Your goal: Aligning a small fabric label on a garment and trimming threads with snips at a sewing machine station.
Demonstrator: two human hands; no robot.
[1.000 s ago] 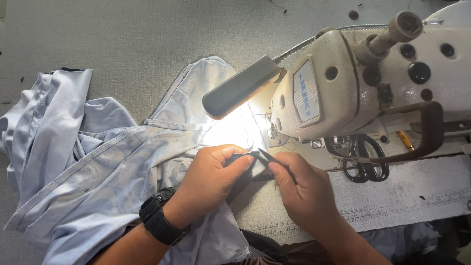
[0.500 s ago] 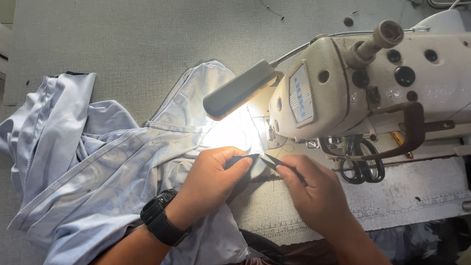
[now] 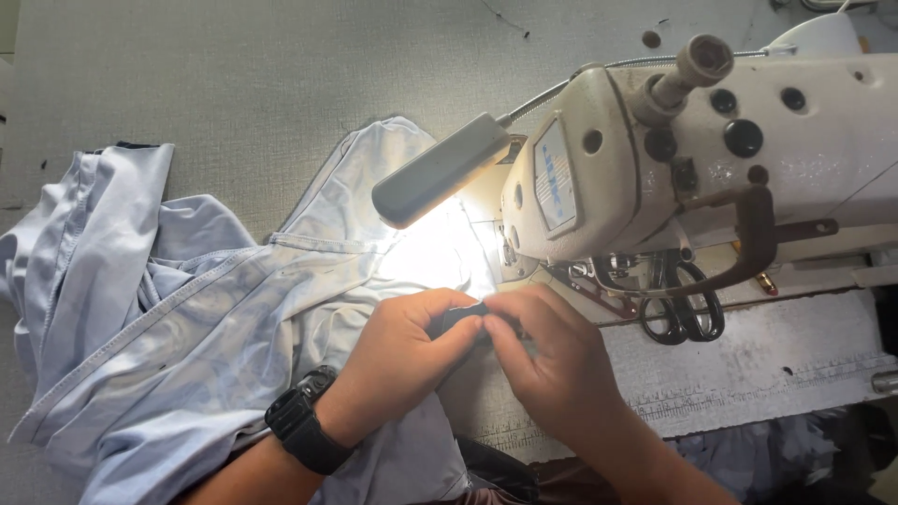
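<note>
A pale blue garment (image 3: 187, 318) lies crumpled across the grey table, one edge running under the lamp toward the needle of a cream sewing machine (image 3: 711, 159). My left hand (image 3: 402, 351), with a black watch on its wrist, pinches a small dark piece (image 3: 460, 318) in front of the machine. My right hand (image 3: 547, 360) meets it fingertip to fingertip and grips the same dark piece. Both hands rest over the garment's edge. What the piece is stays hidden by the fingers.
A grey lamp (image 3: 440, 173) on a flexible neck shines brightly on the cloth (image 3: 430, 252) by the needle. Black scissors (image 3: 681, 304) lie under the machine arm on the right. A worn white strip with ruler marks (image 3: 748, 360) runs along the table's near edge.
My two hands have come together; the right hand slid left until its fingertips met the left hand's over the dark piece. The camera view shifted slightly.
</note>
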